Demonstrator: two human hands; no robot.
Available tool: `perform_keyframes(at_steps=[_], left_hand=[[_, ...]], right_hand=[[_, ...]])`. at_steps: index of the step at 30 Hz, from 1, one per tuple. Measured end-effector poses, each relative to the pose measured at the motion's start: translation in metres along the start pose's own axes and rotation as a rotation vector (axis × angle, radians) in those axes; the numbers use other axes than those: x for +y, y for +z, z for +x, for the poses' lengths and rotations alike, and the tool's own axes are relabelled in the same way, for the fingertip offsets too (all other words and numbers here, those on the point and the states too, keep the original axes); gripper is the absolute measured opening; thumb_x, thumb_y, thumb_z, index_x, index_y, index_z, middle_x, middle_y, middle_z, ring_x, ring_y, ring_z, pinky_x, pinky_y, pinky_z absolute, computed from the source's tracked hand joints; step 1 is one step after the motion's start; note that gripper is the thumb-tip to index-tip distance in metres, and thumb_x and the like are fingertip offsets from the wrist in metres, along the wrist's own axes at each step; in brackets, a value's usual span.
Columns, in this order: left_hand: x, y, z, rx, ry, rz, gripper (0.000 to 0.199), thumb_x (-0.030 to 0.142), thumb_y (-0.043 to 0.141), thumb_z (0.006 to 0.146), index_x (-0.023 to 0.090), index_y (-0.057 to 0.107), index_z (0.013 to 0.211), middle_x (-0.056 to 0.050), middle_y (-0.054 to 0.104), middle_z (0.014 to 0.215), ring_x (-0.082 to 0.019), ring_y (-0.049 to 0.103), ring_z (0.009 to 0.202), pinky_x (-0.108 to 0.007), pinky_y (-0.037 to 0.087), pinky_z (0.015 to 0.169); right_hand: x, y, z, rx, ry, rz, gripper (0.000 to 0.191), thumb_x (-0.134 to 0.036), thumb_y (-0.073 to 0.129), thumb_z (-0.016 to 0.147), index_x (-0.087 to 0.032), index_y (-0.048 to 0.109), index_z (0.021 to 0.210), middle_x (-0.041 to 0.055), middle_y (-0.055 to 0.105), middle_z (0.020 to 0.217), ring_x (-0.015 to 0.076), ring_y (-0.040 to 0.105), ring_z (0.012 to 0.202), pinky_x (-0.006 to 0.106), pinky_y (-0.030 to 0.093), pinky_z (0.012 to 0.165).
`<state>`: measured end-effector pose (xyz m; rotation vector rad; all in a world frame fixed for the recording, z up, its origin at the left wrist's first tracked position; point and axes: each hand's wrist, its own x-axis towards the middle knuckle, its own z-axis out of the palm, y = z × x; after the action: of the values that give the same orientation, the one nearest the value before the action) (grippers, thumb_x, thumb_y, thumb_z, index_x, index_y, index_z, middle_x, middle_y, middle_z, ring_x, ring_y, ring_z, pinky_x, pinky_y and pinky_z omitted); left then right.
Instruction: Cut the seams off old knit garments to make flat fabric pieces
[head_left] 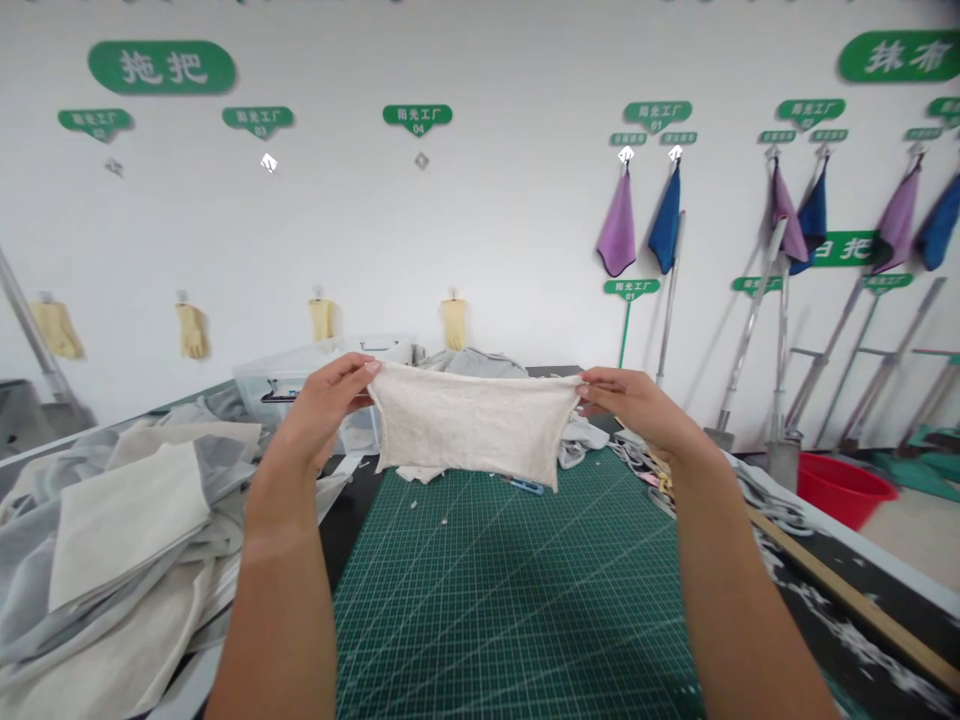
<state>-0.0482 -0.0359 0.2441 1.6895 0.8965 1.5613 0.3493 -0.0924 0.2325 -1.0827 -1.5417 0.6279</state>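
A cream piece of cloth (469, 422) hangs stretched between my two hands, above the far part of a green cutting mat (510, 590). Its upper left corner is pinched in my left hand (330, 405), fingers closed. At the upper right corner, my right hand (634, 402) grips it between thumb and fingers. The lower edge hangs free. Beneath and just behind it, a blue utility knife (523, 485) lies on the mat, near a small cream scrap (420, 474).
Grey and cream fabric (127, 530) is heaped on the left. Behind are a clear plastic box (270, 372) and more grey cloth (480, 365). A wooden strip (862, 605) runs along the right, with a red bucket (844, 490) beyond the table edge. Purple and blue cloths hang on the wall.
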Motion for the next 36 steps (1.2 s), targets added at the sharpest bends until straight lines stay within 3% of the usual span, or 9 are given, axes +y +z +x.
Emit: perform_keyframes(at_steps=[7,15,22,36], left_hand=[[-0.002,-0.002,0.000,0.011,-0.001,0.003,0.044,0.051,0.076,0.075,0.018,0.071,0.103,-0.006,0.069,0.099,-0.019,0.064,0.089,-0.030,0.055,0.081],[-0.002,0.003,0.000,0.034,0.054,0.096,0.044,0.057,0.073,0.076,0.020,0.073,0.100,-0.005,0.070,0.098,-0.018,0.064,0.088,-0.030,0.055,0.077],[0.005,0.007,-0.002,0.032,0.088,0.151,0.041,0.054,0.069,0.080,0.018,0.072,0.100,-0.006,0.069,0.095,-0.016,0.062,0.082,-0.025,0.049,0.070],[0.020,0.011,-0.011,-0.002,0.081,0.167,0.033,0.046,0.066,0.083,0.018,0.071,0.099,-0.007,0.071,0.096,-0.018,0.064,0.088,-0.029,0.049,0.076]], right_hand=[[-0.009,0.001,-0.002,0.132,-0.003,0.045,0.049,-0.052,0.086,0.070,-0.014,0.074,0.099,0.0110,0.075,0.097,0.0197,0.069,0.082,0.032,0.062,0.073],[0.000,-0.001,0.001,0.160,-0.029,0.057,0.038,-0.044,0.080,0.078,-0.017,0.075,0.104,0.0086,0.073,0.100,0.0190,0.068,0.085,0.029,0.062,0.069],[0.002,0.003,0.007,0.310,0.009,0.069,0.023,-0.027,0.076,0.079,-0.016,0.075,0.100,0.0071,0.071,0.092,0.0173,0.066,0.080,0.025,0.061,0.064],[0.000,0.000,0.003,0.267,0.014,-0.062,0.029,-0.035,0.075,0.081,-0.018,0.074,0.104,0.0092,0.072,0.102,0.0194,0.067,0.088,0.024,0.058,0.061]])
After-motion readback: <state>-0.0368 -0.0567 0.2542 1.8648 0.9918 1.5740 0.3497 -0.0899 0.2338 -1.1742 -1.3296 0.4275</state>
